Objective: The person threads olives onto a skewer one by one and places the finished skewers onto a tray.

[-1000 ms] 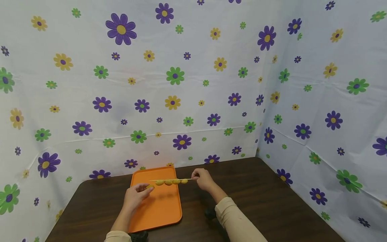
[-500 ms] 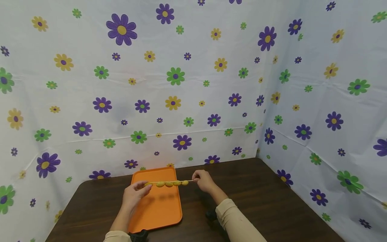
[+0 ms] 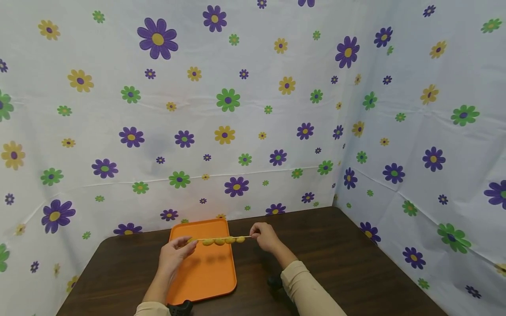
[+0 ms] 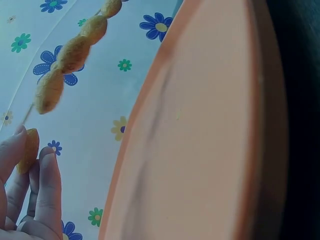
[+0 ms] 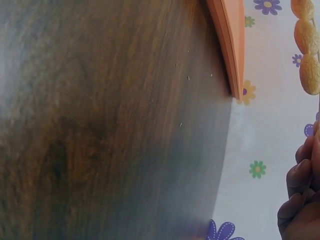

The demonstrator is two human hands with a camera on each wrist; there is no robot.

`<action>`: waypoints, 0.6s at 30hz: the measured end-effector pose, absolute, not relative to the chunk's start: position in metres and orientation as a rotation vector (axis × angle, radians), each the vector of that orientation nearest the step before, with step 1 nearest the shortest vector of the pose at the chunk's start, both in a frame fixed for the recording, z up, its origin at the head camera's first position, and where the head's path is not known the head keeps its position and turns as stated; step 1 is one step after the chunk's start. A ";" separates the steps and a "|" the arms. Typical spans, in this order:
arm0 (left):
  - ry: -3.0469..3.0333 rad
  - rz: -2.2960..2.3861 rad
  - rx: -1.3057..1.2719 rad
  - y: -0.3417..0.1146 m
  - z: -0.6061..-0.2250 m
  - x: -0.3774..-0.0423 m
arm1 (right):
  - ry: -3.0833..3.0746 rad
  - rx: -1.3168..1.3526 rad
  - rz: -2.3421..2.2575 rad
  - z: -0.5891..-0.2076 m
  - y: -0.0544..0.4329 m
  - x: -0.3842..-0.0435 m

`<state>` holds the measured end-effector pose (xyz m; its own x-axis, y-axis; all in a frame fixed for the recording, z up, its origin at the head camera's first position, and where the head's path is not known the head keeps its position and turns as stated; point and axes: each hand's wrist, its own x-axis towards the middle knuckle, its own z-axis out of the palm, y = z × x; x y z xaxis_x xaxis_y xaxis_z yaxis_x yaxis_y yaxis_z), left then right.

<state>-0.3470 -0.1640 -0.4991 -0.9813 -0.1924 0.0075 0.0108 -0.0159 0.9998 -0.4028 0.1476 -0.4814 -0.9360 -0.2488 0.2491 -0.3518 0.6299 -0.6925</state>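
Observation:
A thin wooden skewer (image 3: 247, 237) is held level above the orange tray (image 3: 209, 276), with several oval, golden-brown food pieces (image 3: 219, 241) threaded on it in a row. My right hand (image 3: 265, 237) pinches the skewer's bare right end. In the left wrist view, my left hand (image 4: 37, 195) pinches one more loose-looking oval piece (image 4: 29, 150) between thumb and fingers. The skewer's bare left end runs down to the thumb, right at this piece. A gap of bare stick separates it from the threaded pieces. In the right wrist view, fingers (image 5: 300, 175) curl round the stick below the pieces.
The tray lies on a dark wooden table (image 3: 316, 245), left of the middle. Small pale crumbs (image 5: 188, 78) dot the table beside it. A white cloth with flowers (image 3: 253, 109) hangs behind and to the right. Dark devices (image 3: 182, 308) sit near both wrists.
My left hand has brought its oval piece from just below the skewer's left end up in line with its tip. The skewer has dipped slightly; my right hand keeps its grip.

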 end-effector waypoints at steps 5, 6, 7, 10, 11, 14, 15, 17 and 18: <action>-2.088 -2.138 0.191 -0.163 -0.500 -0.346 | -2.709 0.493 1.203 -0.482 0.147 -0.402; -2.089 -2.136 0.190 -0.163 -0.500 -0.346 | -2.714 0.489 1.200 -0.482 0.147 -0.402; -2.090 -2.134 0.191 -0.163 -0.500 -0.346 | -2.716 0.491 1.194 -0.482 0.146 -0.401; -2.092 -2.134 0.187 -0.163 -0.501 -0.346 | -2.721 0.491 1.183 -0.482 0.146 -0.401; -2.090 -2.135 0.185 -0.162 -0.501 -0.346 | -2.719 0.492 1.180 -0.482 0.146 -0.401; -2.096 -2.127 0.181 -0.162 -0.502 -0.346 | -2.710 0.498 1.172 -0.483 0.146 -0.401; -2.097 -2.125 0.180 -0.162 -0.503 -0.346 | -2.703 0.507 1.170 -0.483 0.146 -0.400; -2.095 -2.125 0.178 -0.162 -0.503 -0.346 | -2.697 0.513 1.166 -0.483 0.146 -0.400; -2.095 -2.126 0.176 -0.162 -0.504 -0.346 | -2.695 0.516 1.167 -0.483 0.146 -0.400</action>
<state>-0.3461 -0.1620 -0.5036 -0.9817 -0.1892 0.0225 0.0253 -0.0122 0.9996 -0.4001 0.1465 -0.4835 -0.9279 -0.2483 0.2783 -0.3728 0.6363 -0.6754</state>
